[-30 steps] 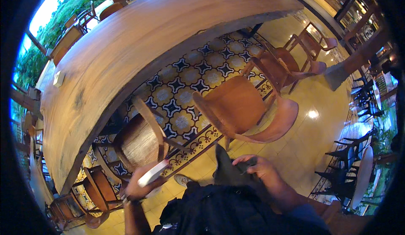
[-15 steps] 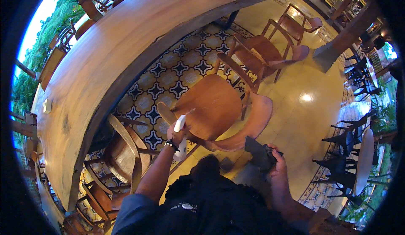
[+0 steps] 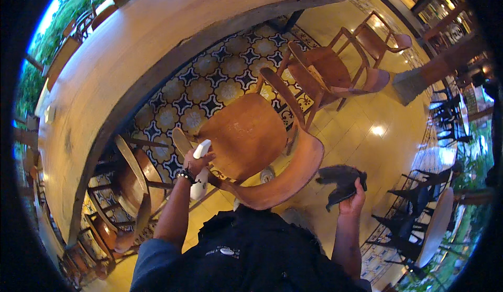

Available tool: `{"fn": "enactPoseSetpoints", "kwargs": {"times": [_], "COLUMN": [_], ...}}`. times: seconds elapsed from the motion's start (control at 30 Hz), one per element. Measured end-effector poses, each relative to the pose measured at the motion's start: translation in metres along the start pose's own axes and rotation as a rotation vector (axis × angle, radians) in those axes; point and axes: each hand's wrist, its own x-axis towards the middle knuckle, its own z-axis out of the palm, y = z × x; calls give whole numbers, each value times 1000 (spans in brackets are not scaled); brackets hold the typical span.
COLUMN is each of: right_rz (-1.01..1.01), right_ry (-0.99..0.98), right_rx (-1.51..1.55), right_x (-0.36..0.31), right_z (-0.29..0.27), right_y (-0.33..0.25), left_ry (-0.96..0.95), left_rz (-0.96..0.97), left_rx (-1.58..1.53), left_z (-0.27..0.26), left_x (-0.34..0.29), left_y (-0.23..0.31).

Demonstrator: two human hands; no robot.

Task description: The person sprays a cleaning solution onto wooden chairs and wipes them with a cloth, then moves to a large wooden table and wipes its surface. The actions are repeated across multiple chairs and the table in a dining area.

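A white spray bottle [image 3: 199,188] with a trigger head is in my left hand [image 3: 195,164], whose fingers wrap round its neck. That hand is above the near-left side of a brown wooden armchair [image 3: 246,145] with a curved backrest. Pale specks show on the chair's seat, near its middle. To the right of the backrest, my right hand [image 3: 354,202] grips a dark grey cloth [image 3: 340,181], which droops loosely leftward and down. The cloth is apart from the chair.
A long wooden table [image 3: 131,51] with a curved edge runs along the left and far side. More wooden chairs stand at the lower left [image 3: 139,182] and far right [image 3: 327,64]. A post [image 3: 414,85] rises at the right, beyond black chairs [image 3: 408,208] and a round table [image 3: 436,226].
My right hand has lifted the cloth, which has spread out. A pale streak over the seat has given way to specks. The view has shifted; my left hand still holds the spray bottle.
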Motion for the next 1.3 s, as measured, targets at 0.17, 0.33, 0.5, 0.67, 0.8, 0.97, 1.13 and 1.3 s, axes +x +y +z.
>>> {"fn": "enactPoseSetpoints", "kwargs": {"times": [0.17, 0.33, 0.5, 0.67, 0.8, 0.97, 1.13, 1.3], "right_rz": [165, 300, 361, 493, 839, 384, 590, 756], "right_ry": [-102, -87, -245, -315, -1105, -2295, -1969, -1847], "right_rx": [31, -39, -290, -870, -1997, -2353, -1662, -1423], "right_x": [81, 127, 166, 202, 223, 188, 51, 85], "right_z": [50, 85, 112, 142, 141, 107, 82, 62], "right_y": [-33, -46, -37, -7, 27, 104, 243, 260], "left_ry": [-300, -770, -854, -816, -655, -42, 489, 1062], "left_rz": [38, 93, 254, 212, -7, -439, -544, -368], "left_rx": [-111, 124, 255, 397, 616, 623, -111, -827], "left_z": [18, 79, 137, 137, 109, 116, 166, 243], "left_x": [-3, -10, -20, -39, -88, -151, -197, -186], "left_y": [35, 88, 115, 109, 86, 40, -3, -3]}}
